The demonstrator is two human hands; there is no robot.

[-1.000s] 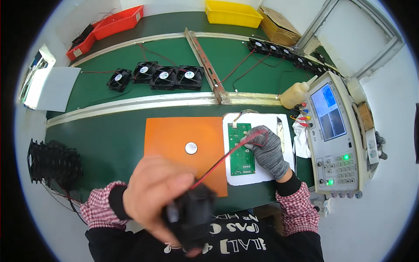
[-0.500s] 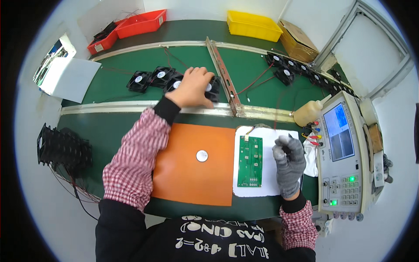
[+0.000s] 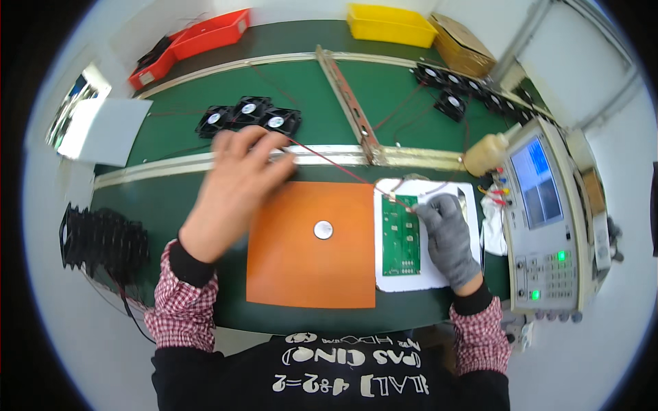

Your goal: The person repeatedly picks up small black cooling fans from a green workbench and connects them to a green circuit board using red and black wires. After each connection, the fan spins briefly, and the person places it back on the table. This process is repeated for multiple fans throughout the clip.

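My left hand [image 3: 240, 181], bare and blurred, is curled palm down over the left edge of the orange mat [image 3: 308, 274]. Beneath its fingers a dark edge shows, seemingly of a black cooling fan mostly hidden by the hand. From beside those fingers a thin red wire [image 3: 332, 162] stretches to my right hand [image 3: 449, 236]. That hand, in a grey glove, pinches the wire's end over the green circuit board [image 3: 392, 240], which lies on a white pad [image 3: 442, 277]. A round white disc [image 3: 323, 229] sits on the mat.
Three black fans [image 3: 248, 109] lie behind the rail [image 3: 322, 155]; more [image 3: 452, 103] line the far right. Stacked fans [image 3: 103, 236] stand at left. On the right are a bottle [image 3: 485, 155] and a test instrument [image 3: 541, 198]. Red [image 3: 211, 34] and yellow bins [image 3: 391, 26] stand behind.
My left hand has come back from the row of fans toward the mat's left side; one fan is gone from that row. My right hand has shifted onto the circuit board, the wire now taut.
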